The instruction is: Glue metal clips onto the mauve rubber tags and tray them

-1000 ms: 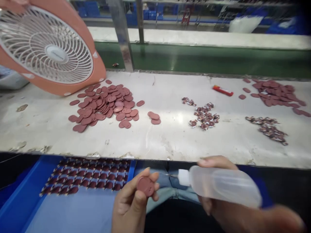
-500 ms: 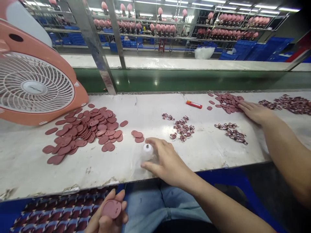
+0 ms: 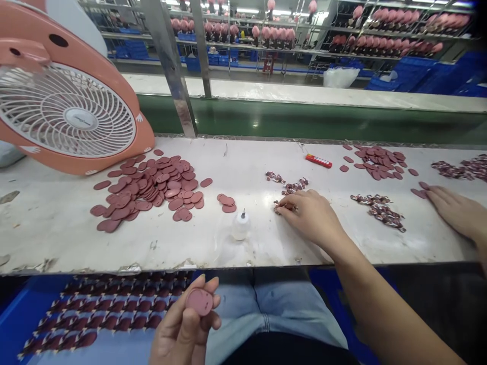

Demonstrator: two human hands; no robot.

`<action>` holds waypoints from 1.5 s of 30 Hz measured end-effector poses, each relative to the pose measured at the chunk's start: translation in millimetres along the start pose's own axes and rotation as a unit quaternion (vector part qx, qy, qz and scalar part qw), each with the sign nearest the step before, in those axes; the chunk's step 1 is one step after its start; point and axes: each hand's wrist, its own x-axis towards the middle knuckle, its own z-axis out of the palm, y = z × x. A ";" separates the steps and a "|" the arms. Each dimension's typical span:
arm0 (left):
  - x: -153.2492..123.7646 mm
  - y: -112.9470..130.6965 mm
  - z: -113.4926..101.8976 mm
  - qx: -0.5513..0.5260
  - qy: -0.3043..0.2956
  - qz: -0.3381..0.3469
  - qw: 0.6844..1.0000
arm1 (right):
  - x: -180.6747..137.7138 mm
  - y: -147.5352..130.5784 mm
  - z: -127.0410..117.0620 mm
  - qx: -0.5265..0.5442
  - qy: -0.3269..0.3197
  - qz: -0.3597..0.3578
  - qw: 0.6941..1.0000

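Between the thumb and fingers of my left hand (image 3: 190, 324) is a flat maroon oval disc (image 3: 200, 301) with small holes, held below the table edge. My right hand (image 3: 314, 218) reaches over the table, thumb and fingertips pinched together at a small pile of shiny maroon-and-white pieces (image 3: 294, 187). Whatever lies between those fingertips is too small and covered to make out. To the left of this hand stands a clear bottle (image 3: 242, 227) with a white top and a thin metal tip, upright and untouched.
A large heap of maroon discs (image 3: 152, 185) lies before an orange fan (image 3: 79, 119). Three discs (image 3: 227, 203) lie near the bottle. A red tube (image 3: 318, 160) lies further back. At right, a co-worker's hand (image 3: 452, 210) touches discs. A blue bin (image 3: 114, 309) holds rows of assembled pieces.
My right hand has left the bottle, which now stands on the table, and moved right to the small pieces. My left hand still holds the disc. The co-worker's hand has come nearer the table edge.
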 end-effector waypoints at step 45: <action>-11.0 -3.0 -1.2 -0.031 -0.264 -0.272 0.925 | -77.2 -67.4 -35.2 0.336 -0.257 -0.248 0.871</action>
